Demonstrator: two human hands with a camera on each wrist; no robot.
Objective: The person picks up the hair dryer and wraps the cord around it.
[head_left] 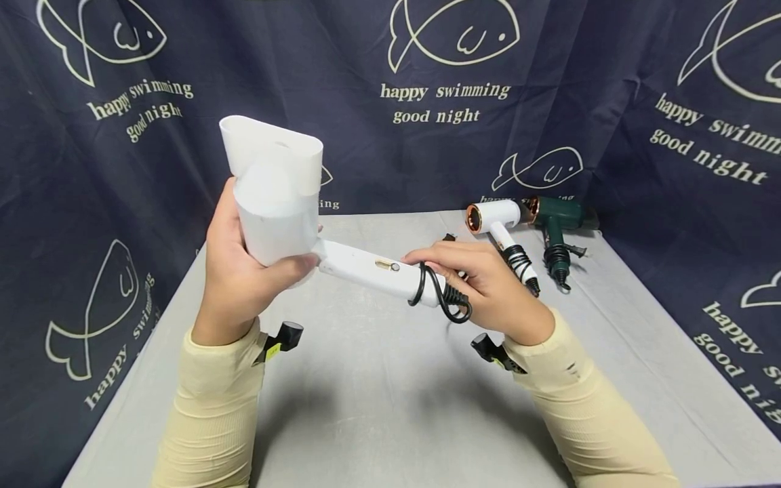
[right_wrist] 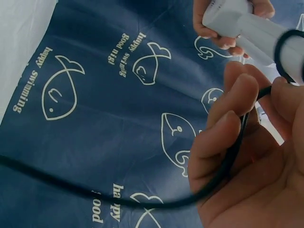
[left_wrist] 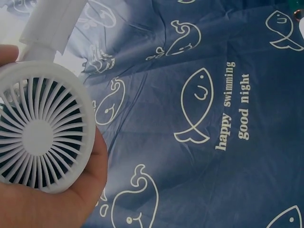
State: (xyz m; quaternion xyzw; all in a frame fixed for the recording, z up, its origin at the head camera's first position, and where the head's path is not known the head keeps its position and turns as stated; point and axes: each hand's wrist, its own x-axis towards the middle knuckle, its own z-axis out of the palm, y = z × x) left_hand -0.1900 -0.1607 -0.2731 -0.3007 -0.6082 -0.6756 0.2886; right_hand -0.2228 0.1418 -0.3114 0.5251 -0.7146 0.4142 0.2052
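Note:
A white hair dryer point(head_left: 366, 271) with a wide flat nozzle point(head_left: 274, 149) is held up over the table. My left hand point(head_left: 234, 278) grips its barrel, thumb across the near side, nozzle pointing up. In the left wrist view the round slatted rear grille point(left_wrist: 38, 137) faces the camera. At the handle's end my right hand point(head_left: 494, 288) pinches the black power cord point(right_wrist: 161, 205). A loop or two of cord lies around the handle's end. In the right wrist view the cord crosses the curled fingers point(right_wrist: 221, 135) and trails off to the left.
A white hair dryer point(head_left: 497, 215) with a copper-coloured rim and a dark green one point(head_left: 555, 213) lie at the back right of the grey table point(head_left: 366, 407), cords wound on their handles. Dark blue printed curtains point(head_left: 451, 149) hang around the table's back and sides.

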